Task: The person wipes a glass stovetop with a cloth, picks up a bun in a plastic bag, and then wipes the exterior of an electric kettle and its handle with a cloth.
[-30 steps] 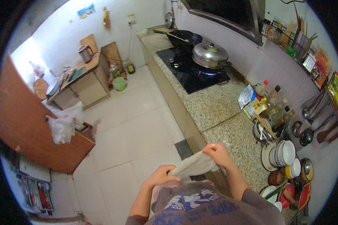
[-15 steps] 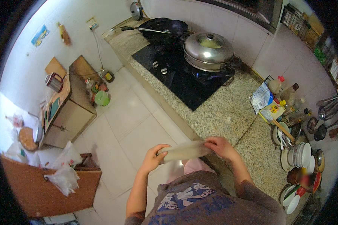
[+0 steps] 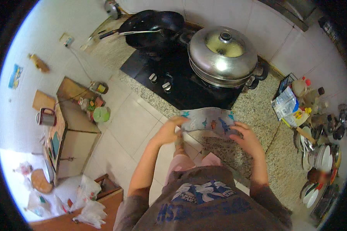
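A grey cloth (image 3: 208,121) with coloured animal prints is stretched between my two hands, above the counter's front edge and near the cooktop. My left hand (image 3: 170,130) pinches its left end. At the right end, my right hand (image 3: 247,138) grips the edge between thumb and fingers. Beyond the cloth, a large steel steamer pot (image 3: 219,79) stands on the black glass cooktop (image 3: 189,92). Its domed lid (image 3: 198,48) has a glass window and a dark knob. The pot's right side handle (image 3: 261,73) shows.
A black wok (image 3: 142,40) with a long-handled utensil across it sits on the left burner. To the right are sauce bottles (image 3: 316,94), packets (image 3: 287,104) and stacked bowls (image 3: 323,158) along the wall. On the left stands a low cabinet (image 3: 79,150) with an electric kettle (image 3: 46,116).
I have moved closer to the cooktop. The cloth, blurred and held low before, is now spread out farther forward, with its printed side showing.
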### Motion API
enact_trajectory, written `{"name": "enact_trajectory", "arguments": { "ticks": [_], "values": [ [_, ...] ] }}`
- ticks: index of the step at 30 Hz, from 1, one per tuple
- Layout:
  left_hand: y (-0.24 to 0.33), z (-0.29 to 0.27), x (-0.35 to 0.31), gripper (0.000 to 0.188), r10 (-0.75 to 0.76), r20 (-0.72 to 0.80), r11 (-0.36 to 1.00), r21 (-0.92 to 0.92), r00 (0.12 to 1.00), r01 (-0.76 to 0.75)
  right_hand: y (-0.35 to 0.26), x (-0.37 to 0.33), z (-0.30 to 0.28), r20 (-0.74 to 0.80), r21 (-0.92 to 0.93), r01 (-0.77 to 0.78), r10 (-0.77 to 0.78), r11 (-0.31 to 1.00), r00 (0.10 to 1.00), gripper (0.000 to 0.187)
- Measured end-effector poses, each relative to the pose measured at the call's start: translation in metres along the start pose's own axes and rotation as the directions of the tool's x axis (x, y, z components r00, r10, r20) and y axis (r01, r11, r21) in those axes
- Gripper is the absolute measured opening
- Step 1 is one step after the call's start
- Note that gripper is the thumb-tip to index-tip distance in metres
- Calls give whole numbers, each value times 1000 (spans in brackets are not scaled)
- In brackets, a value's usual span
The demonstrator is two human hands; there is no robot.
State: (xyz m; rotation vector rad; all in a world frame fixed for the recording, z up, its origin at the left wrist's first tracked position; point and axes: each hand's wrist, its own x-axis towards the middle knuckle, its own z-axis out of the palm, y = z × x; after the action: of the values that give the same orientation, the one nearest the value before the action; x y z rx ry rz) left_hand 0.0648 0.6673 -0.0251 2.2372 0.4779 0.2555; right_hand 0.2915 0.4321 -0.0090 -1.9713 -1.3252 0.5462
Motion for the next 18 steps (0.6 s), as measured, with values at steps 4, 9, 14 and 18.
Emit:
{"name": "enact_trajectory", "arguments": {
  "ticks": [4,9,14,18],
  "values": [
    [-71,-35,78,28,-161,-361,907,312,918,282,-3,0,10,-91,-9,-313,311,950,946,35],
    [-110,-70,142,39,-267,-94,695,670,959,260,-21,25,54,-175,75,-454,460,888,871,45],
    [-125,-65,154,34,-301,-45,743,615,953,263,-16,74,128,-407,-140,-658,563,740,719,65],
    [-166,-70,158,33,-576,119,755,-300,809,583,-14,103,173,-544,-186,-780,599,597,588,81]
  ]
}}
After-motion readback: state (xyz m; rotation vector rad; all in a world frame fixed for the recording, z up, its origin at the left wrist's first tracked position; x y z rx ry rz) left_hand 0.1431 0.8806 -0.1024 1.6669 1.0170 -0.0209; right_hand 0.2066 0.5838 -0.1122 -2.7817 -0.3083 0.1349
